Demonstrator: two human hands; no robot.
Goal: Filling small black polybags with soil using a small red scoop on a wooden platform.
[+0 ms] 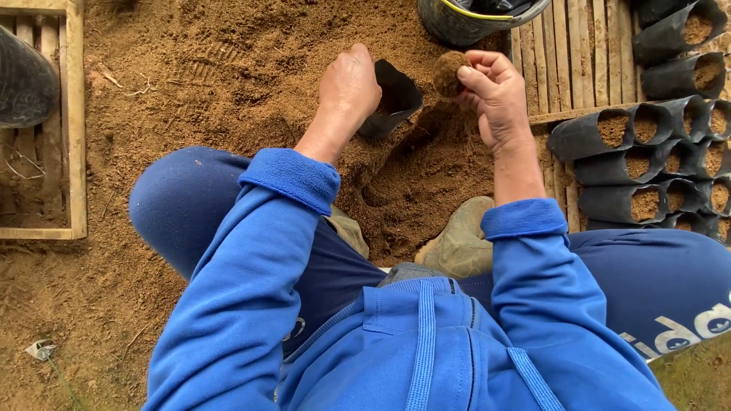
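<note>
Pinched in the right hand [496, 95] is a round brown soil clump [449, 72], at three o'clock of the black plastic nursery bag [392, 97] the left hand [349, 85] grasps (filling underway; mouth needs holding wide).

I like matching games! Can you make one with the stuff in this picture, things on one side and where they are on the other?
Things:
1. empty black bag
2. ball of brown soil
3. filled black bags
4. black bucket

Places:
a. lying in rows on the wooden slats at the right
b. at the top edge, above the hands
c. in the left hand, mouth open over the soil heap
d. pinched in the fingers of the right hand

Pairs: 1-c, 2-d, 3-a, 4-b
</note>
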